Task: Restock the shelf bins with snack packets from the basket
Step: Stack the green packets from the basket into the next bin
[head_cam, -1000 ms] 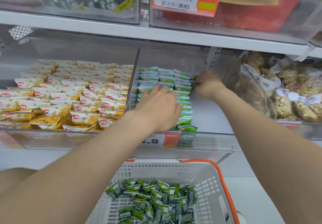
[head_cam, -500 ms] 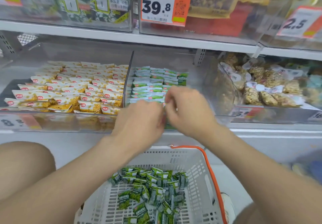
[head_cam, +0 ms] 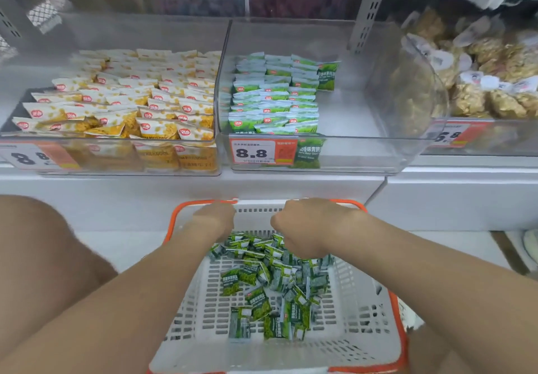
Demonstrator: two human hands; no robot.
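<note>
A white basket with an orange rim (head_cam: 359, 301) stands on the floor below the shelf and holds several small green snack packets (head_cam: 262, 286). My left hand (head_cam: 217, 222) and my right hand (head_cam: 302, 228) hang side by side over the basket's far end, knuckles up. Their fingers point down into the pile and are hidden from me. On the shelf above, a clear middle bin (head_cam: 349, 105) has rows of the same green packets (head_cam: 273, 97) in its left half. Its right half is bare.
The left bin is packed with yellow-and-white packets (head_cam: 131, 97). The right bin holds bags of brown snacks (head_cam: 495, 67). A price tag reading 8.8 (head_cam: 253, 152) is on the middle bin's front. My bare knee (head_cam: 43, 257) is at the left, beside the basket.
Both hands have come out of the middle bin and dropped down to the basket. My view has tilted down with them.
</note>
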